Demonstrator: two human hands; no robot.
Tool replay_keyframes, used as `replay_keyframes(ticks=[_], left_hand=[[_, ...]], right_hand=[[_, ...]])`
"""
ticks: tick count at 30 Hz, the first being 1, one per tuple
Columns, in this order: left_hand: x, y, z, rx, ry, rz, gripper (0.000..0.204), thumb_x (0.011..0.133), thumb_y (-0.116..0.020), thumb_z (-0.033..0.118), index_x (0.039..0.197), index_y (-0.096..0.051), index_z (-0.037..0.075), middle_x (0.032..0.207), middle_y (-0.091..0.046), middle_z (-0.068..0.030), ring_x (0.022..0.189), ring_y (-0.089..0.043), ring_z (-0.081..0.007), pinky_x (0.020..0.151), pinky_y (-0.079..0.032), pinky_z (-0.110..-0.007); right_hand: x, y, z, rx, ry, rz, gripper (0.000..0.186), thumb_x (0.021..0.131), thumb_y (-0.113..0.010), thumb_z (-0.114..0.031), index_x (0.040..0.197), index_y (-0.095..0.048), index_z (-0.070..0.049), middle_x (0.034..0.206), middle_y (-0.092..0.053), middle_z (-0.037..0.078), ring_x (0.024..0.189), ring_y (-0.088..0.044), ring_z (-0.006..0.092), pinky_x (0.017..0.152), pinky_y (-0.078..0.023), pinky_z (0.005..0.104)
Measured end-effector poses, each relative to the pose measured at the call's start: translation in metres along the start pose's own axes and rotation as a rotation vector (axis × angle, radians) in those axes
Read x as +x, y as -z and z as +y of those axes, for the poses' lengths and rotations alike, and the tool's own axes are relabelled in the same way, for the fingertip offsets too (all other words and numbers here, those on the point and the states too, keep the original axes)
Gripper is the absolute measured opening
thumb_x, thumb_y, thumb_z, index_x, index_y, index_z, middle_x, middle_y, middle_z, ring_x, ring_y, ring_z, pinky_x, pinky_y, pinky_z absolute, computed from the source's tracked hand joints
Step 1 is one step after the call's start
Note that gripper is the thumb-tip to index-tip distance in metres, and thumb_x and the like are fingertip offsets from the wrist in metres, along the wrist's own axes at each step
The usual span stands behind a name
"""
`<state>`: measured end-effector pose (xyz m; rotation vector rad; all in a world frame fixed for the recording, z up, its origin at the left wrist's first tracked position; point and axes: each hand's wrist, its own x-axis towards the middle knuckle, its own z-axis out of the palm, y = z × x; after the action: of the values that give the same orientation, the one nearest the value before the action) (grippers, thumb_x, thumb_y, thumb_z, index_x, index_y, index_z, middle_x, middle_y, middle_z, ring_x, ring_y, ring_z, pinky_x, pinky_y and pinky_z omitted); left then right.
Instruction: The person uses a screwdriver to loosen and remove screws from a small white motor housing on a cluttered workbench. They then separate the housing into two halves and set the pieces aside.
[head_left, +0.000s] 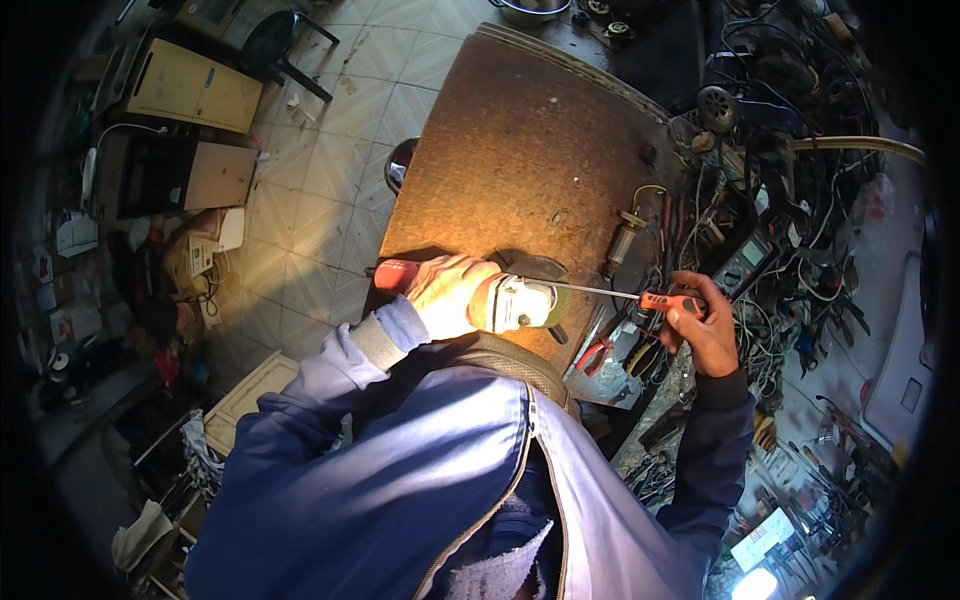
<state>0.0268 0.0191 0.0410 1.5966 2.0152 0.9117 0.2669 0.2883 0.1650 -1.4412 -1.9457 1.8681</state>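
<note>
Brown tabletop (510, 150) borders tangled cables (770, 365) near the screwdriver (655, 299).

Dark stool (268, 42) near yellowish cabinet (172, 86)

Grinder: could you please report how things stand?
Left hand gripping grinder. Right hand holding screwdriver, shaft pointed at grinder. Red pliers nearby, clear of shaft.

I wear this wide fisheye camera on my head, the left of a side-by-side pair, and it looks steeply down past my jacket (350, 480) to my hands (447, 292) and the brown counter (510, 160). The hands sit close, near the middle of the round view; the tiled floor (310, 200) lies farther off, and straight edges bend toward the dark rim.
</note>
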Motion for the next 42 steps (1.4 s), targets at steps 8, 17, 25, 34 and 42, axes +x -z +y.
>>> replay_keyframes(ticks=[8, 17, 25, 34, 42], left_hand=[[0.003, -0.003, -0.003, -0.004, -0.025, -0.014, 0.055, 0.071, -0.088, 0.032, 0.115, -0.066, 0.007, 0.102, -0.070, -0.0117, 0.093, -0.069, -0.0317, 0.084, -0.056, -0.045], [0.003, -0.001, 0.000, -0.001, -0.021, 0.011, 0.052, 0.072, -0.086, 0.030, 0.113, -0.066, 0.006, 0.100, -0.070, -0.0125, 0.091, -0.070, -0.0320, 0.084, -0.056, -0.045], [0.005, -0.002, -0.003, -0.016, -0.018, 0.008, 0.051, 0.071, -0.086, 0.029, 0.111, -0.066, 0.006, 0.099, -0.070, -0.0127, 0.090, -0.070, -0.0329, 0.082, -0.056, -0.045], [0.005, -0.002, -0.004, -0.018, -0.006, -0.002, 0.053, 0.071, -0.087, 0.031, 0.113, -0.066, 0.007, 0.099, -0.070, -0.0123, 0.091, -0.069, -0.0325, 0.083, -0.056, -0.046], [0.002, -0.004, -0.004, 0.019, -0.017, -0.011, 0.055, 0.072, -0.088, 0.034, 0.114, -0.066, 0.005, 0.101, -0.069, -0.0127, 0.092, -0.069, -0.0319, 0.084, -0.056, -0.045]], right_hand=[[-0.001, 0.000, 0.004, 0.019, 0.115, 0.028, 0.024, 0.100, -0.067, -0.026, 0.096, -0.064, -0.003, 0.073, -0.060, 0.000, 0.056, -0.052, 0.0055, 0.050, -0.039, 0.0213], [0.010, 0.005, 0.023, 0.083, 0.220, -0.002, 0.024, 0.098, -0.068, -0.025, 0.099, -0.066, -0.001, 0.075, -0.061, 0.001, 0.054, -0.051, 0.0060, 0.046, -0.038, 0.0228], [0.013, 0.009, 0.035, 0.114, 0.172, -0.040, 0.026, 0.099, -0.067, -0.024, 0.108, -0.065, 0.000, 0.075, -0.062, 0.003, 0.050, -0.050, 0.0062, 0.045, -0.037, 0.0236], [0.018, 0.032, 0.041, 0.126, -0.007, -0.115, 0.033, 0.097, -0.069, -0.023, 0.120, -0.062, 0.000, 0.083, -0.067, 0.006, 0.054, -0.056, 0.0096, 0.050, -0.045, 0.0250], [0.023, 0.042, 0.047, 0.180, -0.133, -0.160, 0.028, 0.097, -0.070, -0.021, 0.113, -0.063, 0.002, 0.081, -0.066, 0.008, 0.055, -0.056, 0.0095, 0.048, -0.045, 0.0236]])
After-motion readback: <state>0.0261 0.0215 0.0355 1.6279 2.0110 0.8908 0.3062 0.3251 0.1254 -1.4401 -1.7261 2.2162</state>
